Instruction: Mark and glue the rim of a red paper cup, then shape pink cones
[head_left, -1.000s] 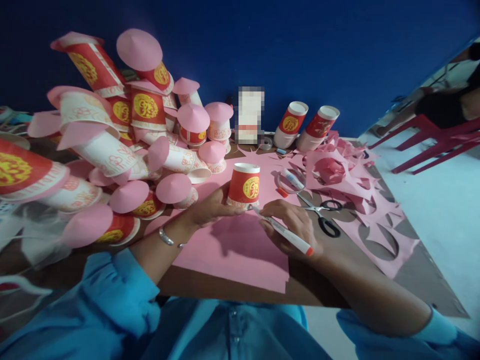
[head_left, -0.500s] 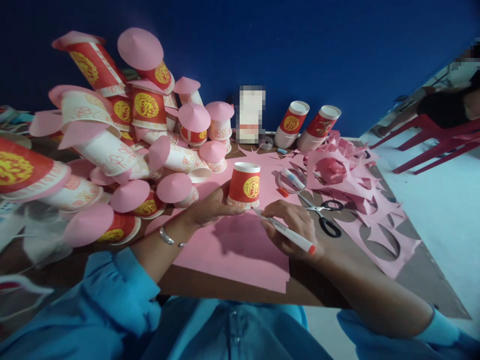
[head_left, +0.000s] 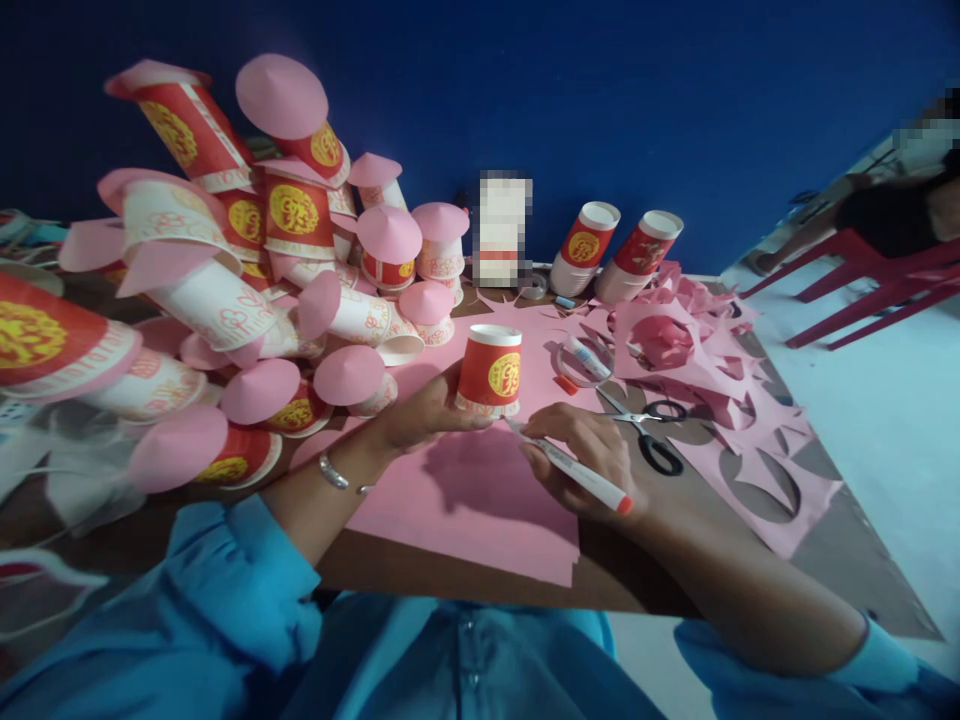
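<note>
a: what's on the left?
b: the left hand (head_left: 420,415) curls around the upside-down red paper cup with a gold emblem (head_left: 490,370), standing on the pink paper sheet (head_left: 480,500).
a: and the right?
b: the right hand (head_left: 592,465) pinches a white marker with an orange cap (head_left: 574,470), tip at the cup's rim; black-handled scissors (head_left: 645,430) lie just beside.

Heap of pink-capped cups (head_left: 247,290) piled far left on the counter (head_left: 465,575); scissors (head_left: 649,430) right, two upturned cups (head_left: 615,250) beyond, paper scraps (head_left: 720,400) beside, red chairs (head_left: 870,285) far right.

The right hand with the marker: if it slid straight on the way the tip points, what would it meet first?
Most likely the upturned red paper cup: the marker in the right hand aims at its base rim, seemingly almost touching.
</note>
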